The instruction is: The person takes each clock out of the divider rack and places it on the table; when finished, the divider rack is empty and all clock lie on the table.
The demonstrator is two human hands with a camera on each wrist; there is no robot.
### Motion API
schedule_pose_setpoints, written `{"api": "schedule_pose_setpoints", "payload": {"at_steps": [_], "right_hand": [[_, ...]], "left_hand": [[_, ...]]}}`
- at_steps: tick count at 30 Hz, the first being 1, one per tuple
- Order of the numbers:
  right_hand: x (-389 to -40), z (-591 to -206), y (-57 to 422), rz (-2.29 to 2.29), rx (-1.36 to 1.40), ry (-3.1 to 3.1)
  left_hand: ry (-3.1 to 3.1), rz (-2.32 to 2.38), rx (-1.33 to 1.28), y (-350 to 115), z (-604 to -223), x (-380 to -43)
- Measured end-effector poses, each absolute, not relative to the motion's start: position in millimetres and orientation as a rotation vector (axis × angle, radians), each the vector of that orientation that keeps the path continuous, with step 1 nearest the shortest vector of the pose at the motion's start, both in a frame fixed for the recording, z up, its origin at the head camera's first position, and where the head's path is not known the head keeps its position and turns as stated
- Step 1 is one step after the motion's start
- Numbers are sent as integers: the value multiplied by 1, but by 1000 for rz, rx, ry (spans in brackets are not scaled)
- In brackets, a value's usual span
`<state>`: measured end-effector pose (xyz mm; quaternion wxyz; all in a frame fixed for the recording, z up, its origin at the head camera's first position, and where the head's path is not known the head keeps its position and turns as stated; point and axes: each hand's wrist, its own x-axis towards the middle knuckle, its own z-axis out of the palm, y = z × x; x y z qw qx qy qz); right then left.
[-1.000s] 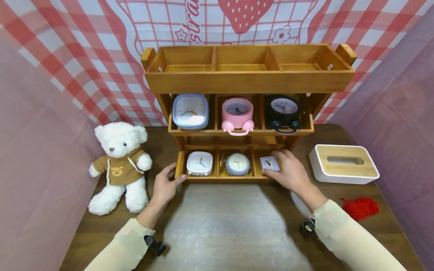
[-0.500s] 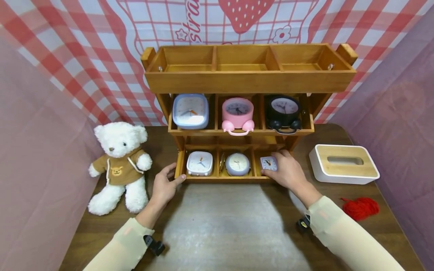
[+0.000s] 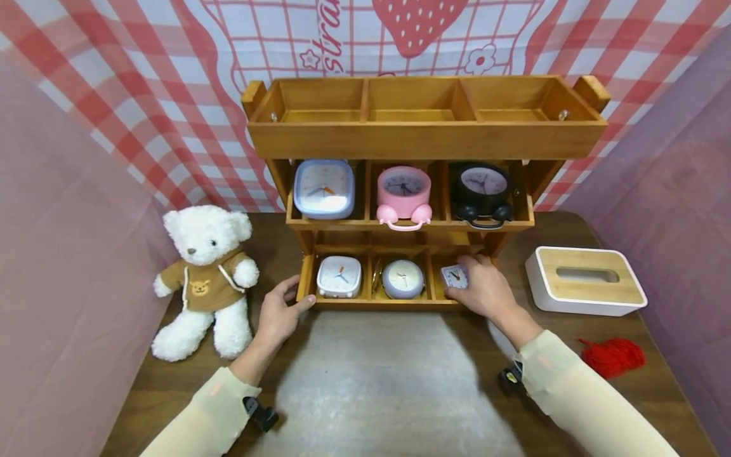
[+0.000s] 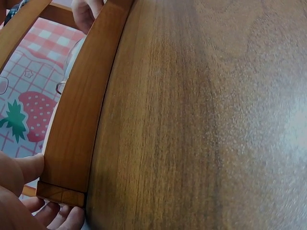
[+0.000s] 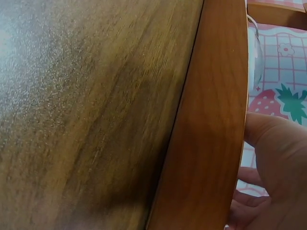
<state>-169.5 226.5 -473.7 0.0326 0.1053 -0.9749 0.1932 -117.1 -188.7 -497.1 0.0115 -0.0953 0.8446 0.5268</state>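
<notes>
A person's right hand (image 3: 485, 289) pinches a small square lavender clock (image 3: 454, 277) in a three-tier wooden shelf (image 3: 428, 141); the left hand (image 3: 280, 316) grips its bottom tier's end. A round clock (image 3: 403, 279) sits between the hands.

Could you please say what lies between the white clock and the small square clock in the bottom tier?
Leftward from the small square clock, the head view shows a wooden divider, a round clock, a thin gold-coloured piece and another divider.
</notes>
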Motion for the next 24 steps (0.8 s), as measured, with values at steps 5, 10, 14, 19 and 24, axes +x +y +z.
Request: {"api": "schedule_pose_setpoints", "payload": {"at_steps": [5, 10, 14, 19, 24], "right_hand": [[-171, -476, 228, 685, 307, -2967], [-171, -478, 229, 705, 348, -2956], [-171, -478, 228, 666, 362, -2997], [-172, -475, 226, 591, 340, -3055], [-173, -471, 225, 566, 317, -3066]], "left_hand": [[2634, 1648, -294, -188, -497, -117], [2635, 1635, -304, -188, -497, -116], [2639, 1630, -315, -188, -496, -115], [2638, 1624, -315, -187, -495, -115], [2637, 1604, -321, -186, -491, -115]]}}
